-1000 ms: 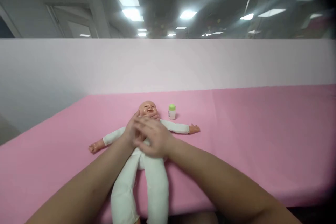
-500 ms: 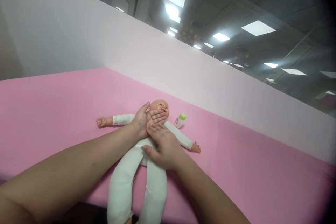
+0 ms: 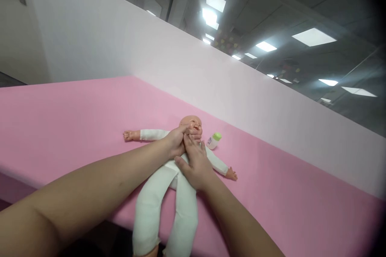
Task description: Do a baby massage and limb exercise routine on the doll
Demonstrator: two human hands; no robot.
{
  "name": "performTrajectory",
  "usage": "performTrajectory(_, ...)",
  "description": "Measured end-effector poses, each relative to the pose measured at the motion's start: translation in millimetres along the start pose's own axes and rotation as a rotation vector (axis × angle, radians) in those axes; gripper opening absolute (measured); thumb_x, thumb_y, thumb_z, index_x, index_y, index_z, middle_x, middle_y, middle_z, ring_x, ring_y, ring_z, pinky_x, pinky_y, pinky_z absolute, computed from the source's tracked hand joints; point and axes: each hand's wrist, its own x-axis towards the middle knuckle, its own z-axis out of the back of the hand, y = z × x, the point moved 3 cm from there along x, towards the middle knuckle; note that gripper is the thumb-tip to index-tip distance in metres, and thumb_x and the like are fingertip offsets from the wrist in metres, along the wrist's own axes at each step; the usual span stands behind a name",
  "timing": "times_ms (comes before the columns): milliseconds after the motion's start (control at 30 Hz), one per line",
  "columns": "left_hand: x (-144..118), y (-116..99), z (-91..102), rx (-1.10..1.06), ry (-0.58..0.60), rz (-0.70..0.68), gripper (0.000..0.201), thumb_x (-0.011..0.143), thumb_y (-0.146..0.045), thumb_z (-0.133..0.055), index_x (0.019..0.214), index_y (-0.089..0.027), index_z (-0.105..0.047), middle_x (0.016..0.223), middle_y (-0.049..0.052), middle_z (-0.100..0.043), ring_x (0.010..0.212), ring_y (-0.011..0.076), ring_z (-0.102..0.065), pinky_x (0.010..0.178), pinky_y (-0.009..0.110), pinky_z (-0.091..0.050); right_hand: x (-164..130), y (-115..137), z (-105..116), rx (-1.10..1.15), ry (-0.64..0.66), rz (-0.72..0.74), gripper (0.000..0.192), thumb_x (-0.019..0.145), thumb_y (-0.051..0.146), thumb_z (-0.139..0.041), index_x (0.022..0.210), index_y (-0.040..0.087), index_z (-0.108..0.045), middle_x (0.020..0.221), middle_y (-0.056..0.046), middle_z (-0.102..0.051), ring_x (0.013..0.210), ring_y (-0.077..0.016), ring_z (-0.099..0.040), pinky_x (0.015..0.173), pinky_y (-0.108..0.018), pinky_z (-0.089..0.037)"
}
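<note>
Left hand and right hand are pressing flat together over a baby doll; a green-capped bottle is standing right.

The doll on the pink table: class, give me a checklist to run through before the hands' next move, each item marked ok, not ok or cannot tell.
1. Doll lying face up on the pink table: ok.
2. Bottle upright, green cap on: ok.
3. Lower legs within the table's near edge: not ok, they reach past it.
4. Left hand and right hand apart: not ok, they overlap in view.
5. Left palm resting on the doll: cannot tell.
</note>
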Motion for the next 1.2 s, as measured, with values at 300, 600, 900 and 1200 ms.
performTrajectory(300,2,-26,19.0,0.058,-0.128,-0.122,0.052,0.105,-0.044,-0.044,0.123,-0.001,-0.067,0.111,0.026,-0.076,0.102,0.0295,-0.078,0.088,0.036,-0.064,-2,6,6,-0.076,0.120,0.041,0.074,0.109,0.057,-0.041,0.166,0.011,-0.030,0.171,-0.015,-0.028,0.162,-0.0309,-0.017,0.131,-0.062,-0.012)
performTrajectory(600,-1,-17,5.6,-0.011,-0.048,-0.056,0.041,0.100,-0.024,-0.046,0.127,-0.002,-0.067,0.112,0.026,-0.078,0.102,0.0304,-0.079,0.085,0.038,-0.065,-12,23,9,0.062,0.072,0.301,0.079,0.109,0.057,-0.040,0.170,0.012,-0.016,0.173,-0.015,-0.020,0.162,-0.0297,-0.018,0.131,-0.056,-0.022)
performTrajectory(900,-12,3,-7.5,-0.066,-0.007,-0.082,0.039,0.096,-0.019,-0.053,0.131,-0.005,-0.065,0.115,0.021,-0.077,0.109,0.0286,-0.076,0.104,0.040,-0.058,0,-12,1,-0.224,-0.065,0.155,0.086,0.107,0.059,-0.047,0.171,0.019,-0.006,0.175,-0.013,-0.015,0.163,-0.0337,-0.009,0.128,-0.069,0.003)
performTrajectory(1200,-7,-26,10.7,-0.029,-0.065,-0.097,0.045,0.098,-0.022,-0.045,0.131,0.002,-0.064,0.116,0.028,-0.076,0.099,0.0311,-0.079,0.084,0.039,-0.065,-7,2,10,-0.048,0.030,0.319,0.065,0.110,0.043,-0.042,0.168,0.020,-0.025,0.170,-0.010,-0.032,0.160,-0.0298,-0.024,0.131,-0.062,-0.014)
